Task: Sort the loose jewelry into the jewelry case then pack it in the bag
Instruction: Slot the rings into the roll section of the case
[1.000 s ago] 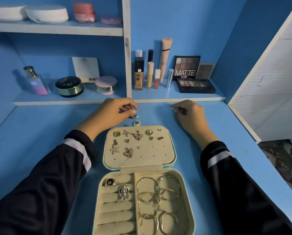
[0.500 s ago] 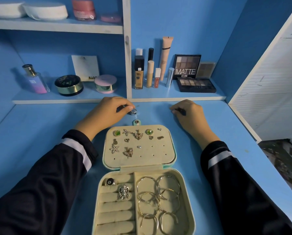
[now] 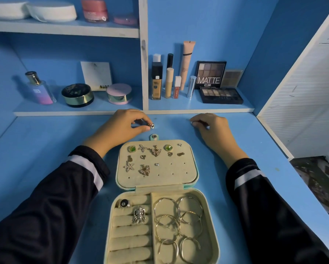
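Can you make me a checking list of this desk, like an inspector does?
Surface: blue desk; jewelry case lies open on it.
Job's things: earrings pinned in the lid; two rings in the roll slots; hoops in the side compartment; bag not seen.
Clutter: perfume bottle, jars, eyeshadow palette on the shelf behind.
Hands: left hand pinches a ring beyond the case; right hand pinches a small piece, too small to name.
Cables: nothing seen.
Surroundings: blue shelves; white panel at right.

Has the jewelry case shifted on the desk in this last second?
No. The jewelry case stays put; its snap tab still lies just below and right of the white shelf divider.
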`<state>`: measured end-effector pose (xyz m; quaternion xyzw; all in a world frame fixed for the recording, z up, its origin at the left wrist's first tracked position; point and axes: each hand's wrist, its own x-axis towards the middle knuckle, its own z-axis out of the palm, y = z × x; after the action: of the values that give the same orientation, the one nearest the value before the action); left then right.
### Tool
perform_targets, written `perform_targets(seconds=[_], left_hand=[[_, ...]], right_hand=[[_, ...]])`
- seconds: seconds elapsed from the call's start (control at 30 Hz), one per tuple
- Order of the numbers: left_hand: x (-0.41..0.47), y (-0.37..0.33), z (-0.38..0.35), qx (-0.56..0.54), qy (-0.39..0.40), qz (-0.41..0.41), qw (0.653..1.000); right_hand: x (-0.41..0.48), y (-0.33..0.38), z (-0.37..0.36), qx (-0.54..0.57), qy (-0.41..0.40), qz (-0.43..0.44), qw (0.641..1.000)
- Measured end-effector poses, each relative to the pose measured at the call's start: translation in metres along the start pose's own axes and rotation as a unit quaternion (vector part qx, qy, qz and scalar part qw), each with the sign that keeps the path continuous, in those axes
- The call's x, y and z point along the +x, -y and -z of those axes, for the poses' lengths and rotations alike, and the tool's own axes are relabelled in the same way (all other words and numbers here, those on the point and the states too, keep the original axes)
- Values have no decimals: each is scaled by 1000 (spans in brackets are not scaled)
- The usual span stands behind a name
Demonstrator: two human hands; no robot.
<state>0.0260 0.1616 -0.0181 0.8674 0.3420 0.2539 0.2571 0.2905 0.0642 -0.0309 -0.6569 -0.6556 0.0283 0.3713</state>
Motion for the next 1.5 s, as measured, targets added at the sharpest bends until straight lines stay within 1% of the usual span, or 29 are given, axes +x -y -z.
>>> perform_targets(seconds=[0.17, 0.3, 0.53, 0.7, 0.9, 1.07, 1.17, 1.3, 1.5], left_hand=[[-1, 2, -2, 18, -14, -11, 1000], [-2, 2, -4, 5, -31, -11, 999], [-3, 1, -5, -6, -48, -25, 999], [-3, 2, -5, 15, -68, -34, 997], [-2, 2, -7, 4, -49, -14, 999], [-1, 1, -8, 21, -59, -14, 998], [-1, 0, -9, 0, -65, -14, 998], [-1, -4, -9, -69, -57, -10, 996], [-2, -4, -10, -104, -48, 4, 993]], right_hand=[[-1, 0, 1, 22, -13, -17, 1000], [-1, -1, 1, 29, -13, -28, 999], [-3, 3, 3, 48, -3, -31, 998], [-2, 4, 4, 47, -9, -28, 998], [-3, 4, 3, 41, -7, -11, 999], [-3, 4, 3, 39, -9, -18, 999], [-3, 7, 5, 57, -5, -41, 997], [-4, 10, 7, 78, 2, -64, 995], [-4, 11, 8, 82, 6, -70, 994]])
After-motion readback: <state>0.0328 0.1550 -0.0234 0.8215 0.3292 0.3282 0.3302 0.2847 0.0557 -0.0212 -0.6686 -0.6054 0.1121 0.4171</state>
